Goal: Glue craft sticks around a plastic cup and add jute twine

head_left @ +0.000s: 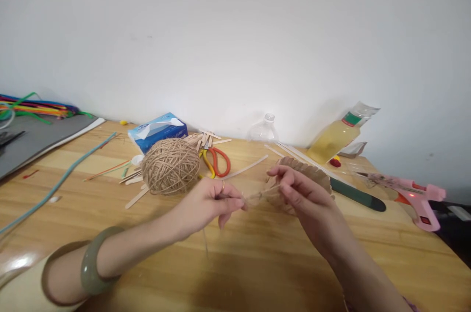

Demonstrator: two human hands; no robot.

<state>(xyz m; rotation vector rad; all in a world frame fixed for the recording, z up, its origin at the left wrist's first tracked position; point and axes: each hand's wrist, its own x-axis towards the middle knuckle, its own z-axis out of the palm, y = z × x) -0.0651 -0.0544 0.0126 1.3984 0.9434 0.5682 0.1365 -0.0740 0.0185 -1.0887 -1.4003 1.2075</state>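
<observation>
Over the front middle of the table, my left hand [217,199] is closed, thumb and fingers pinching a piece of twine [260,195]. The twine runs across to my right hand [307,199], whose thumb and fingers pinch its other side; a small knot-like spot shows between the hands, slightly blurred. A thin tail hangs below my left hand. Behind the left hand sits a large ball of jute twine [170,167]. Partly hidden behind my right hand is a round brown piece with a scalloped edge [312,174].
Orange-and-yellow-handled scissors [221,162] and wooden sticks [206,139] lie by a blue tissue box [158,130]. A clear plastic bottle piece [263,130], a tilted bottle of yellow liquid [336,138] and a pink glue gun [419,199] stand right. Pipe cleaners [44,108] lie left.
</observation>
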